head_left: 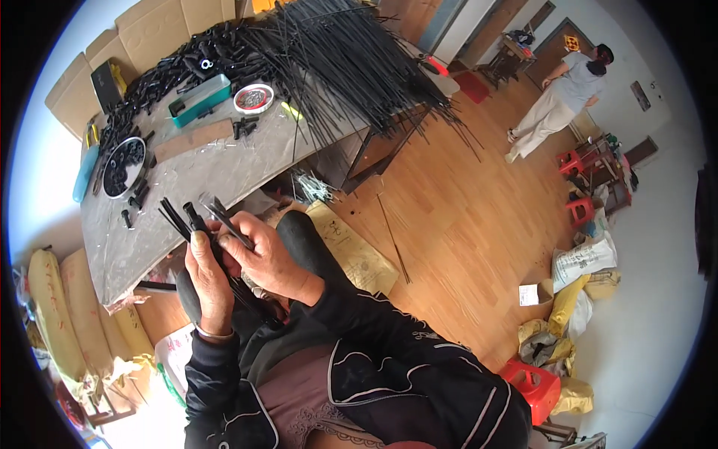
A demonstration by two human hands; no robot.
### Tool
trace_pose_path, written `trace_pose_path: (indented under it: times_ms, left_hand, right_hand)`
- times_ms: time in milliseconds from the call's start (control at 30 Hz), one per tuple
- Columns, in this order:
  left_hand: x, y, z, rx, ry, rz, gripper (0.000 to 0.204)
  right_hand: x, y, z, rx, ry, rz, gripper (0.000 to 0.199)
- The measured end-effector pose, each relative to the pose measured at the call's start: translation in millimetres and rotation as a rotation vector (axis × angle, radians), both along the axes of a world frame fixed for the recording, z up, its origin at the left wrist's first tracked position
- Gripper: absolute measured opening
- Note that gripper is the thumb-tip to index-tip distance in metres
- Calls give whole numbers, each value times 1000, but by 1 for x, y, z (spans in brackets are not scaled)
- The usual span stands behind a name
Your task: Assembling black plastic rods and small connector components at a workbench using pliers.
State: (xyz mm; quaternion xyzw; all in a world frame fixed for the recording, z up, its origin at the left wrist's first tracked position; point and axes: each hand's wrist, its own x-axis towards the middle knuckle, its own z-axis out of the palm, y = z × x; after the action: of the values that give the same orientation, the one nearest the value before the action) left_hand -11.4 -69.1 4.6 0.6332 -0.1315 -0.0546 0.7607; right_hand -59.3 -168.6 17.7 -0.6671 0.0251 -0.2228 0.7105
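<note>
Both of my hands are raised over my lap, just in front of the table's near edge. My left hand [209, 278] is closed around a bundle of thin black rods [173, 218], with its thumb pointing up along them. A thicker black tubular piece [196, 217] stands up out of the same grip. My right hand [263, 253] is closed beside it, its fingers against the bundle. From that fist sticks a slim dark tool with a greyish tip [229, 221], whose exact kind I cannot make out. The lower ends of the rods run down toward my lap.
On the table [202, 168] lie a heap of long black rods [351, 63], a bowl of black parts [124, 168], a teal tray [200, 101] and a round red-rimmed tin [254, 98]. Sacks [60, 322] stand at left. A person [561, 93] stands far right, near red stools [580, 212].
</note>
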Motion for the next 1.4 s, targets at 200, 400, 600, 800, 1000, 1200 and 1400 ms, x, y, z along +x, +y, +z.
trace_pose_path:
  times_ms: [200, 400, 600, 800, 1000, 1200, 1400]
  left_hand:
    - [-2, 6, -1, -10, 75, -37, 46]
    - [-10, 2, 10, -30, 114, -61, 49]
    - [-7, 9, 1, -137, 152, -114, 52]
    - [-5, 11, 17, 100, 150, -160, 47]
    - [7, 14, 9, -90, 125, -347, 61]
    - [18, 38, 1, -90, 208, -259, 65]
    - [-1, 20, 11, -158, 201, -255, 52]
  right_hand:
    - [1, -2, -4, -177, -66, -51, 10]
    - [-3, -12, 10, -372, -117, -107, 11]
    - [3, -11, 10, -14, 117, 142, 12]
    - [0, -18, 7, 82, 224, 168, 21]
    - [-8, -26, 32, -67, 352, 239, 15]
    - [-38, -48, 54, 35, 599, 597, 30]
    - [-47, -47, 70, 92, 948, 737, 25]
